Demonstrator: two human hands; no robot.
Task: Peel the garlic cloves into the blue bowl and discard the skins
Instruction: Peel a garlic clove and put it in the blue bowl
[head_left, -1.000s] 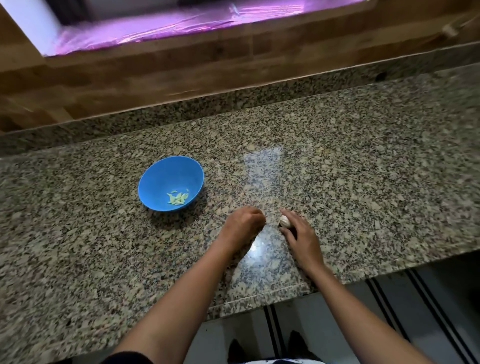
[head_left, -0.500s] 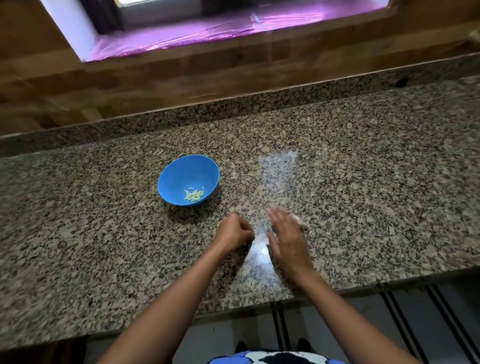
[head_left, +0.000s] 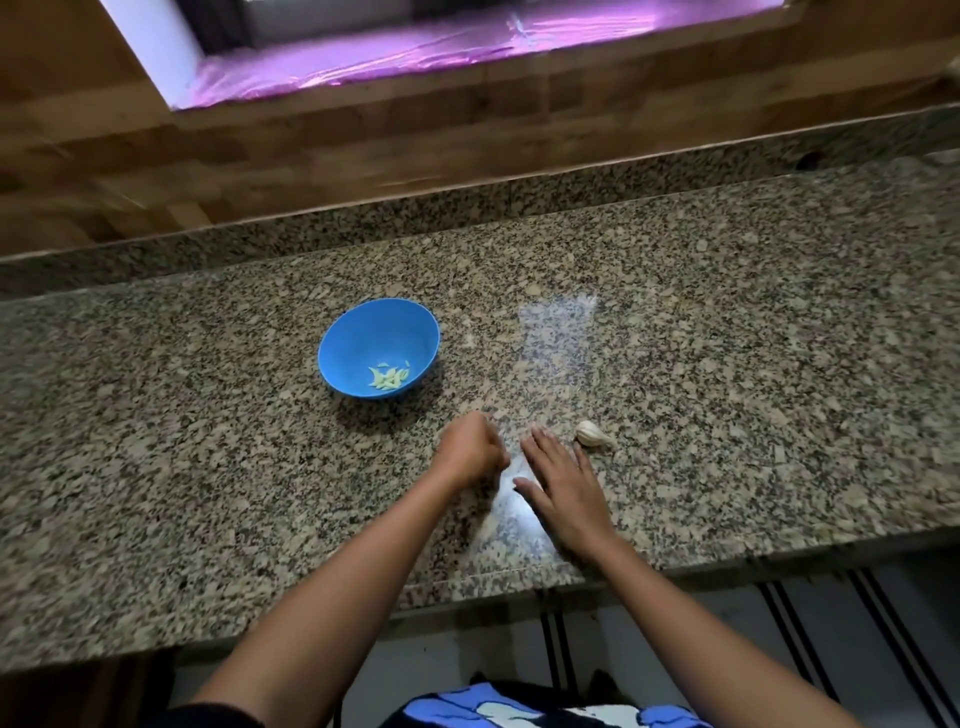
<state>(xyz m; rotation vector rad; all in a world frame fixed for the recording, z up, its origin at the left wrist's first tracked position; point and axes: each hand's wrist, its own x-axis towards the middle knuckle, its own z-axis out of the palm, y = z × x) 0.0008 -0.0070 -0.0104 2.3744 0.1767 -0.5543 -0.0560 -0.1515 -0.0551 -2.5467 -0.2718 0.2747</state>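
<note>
Fingers (head_left: 540, 446) of the right hand (head_left: 569, 493) lie straight near the garlic (head_left: 591, 434); left hand (head_left: 470, 449) is fisted.

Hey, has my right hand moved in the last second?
Yes. The right hand has let go of the garlic and slid left, toward the blue bowl; the garlic now lies on the counter just right of it.
</note>
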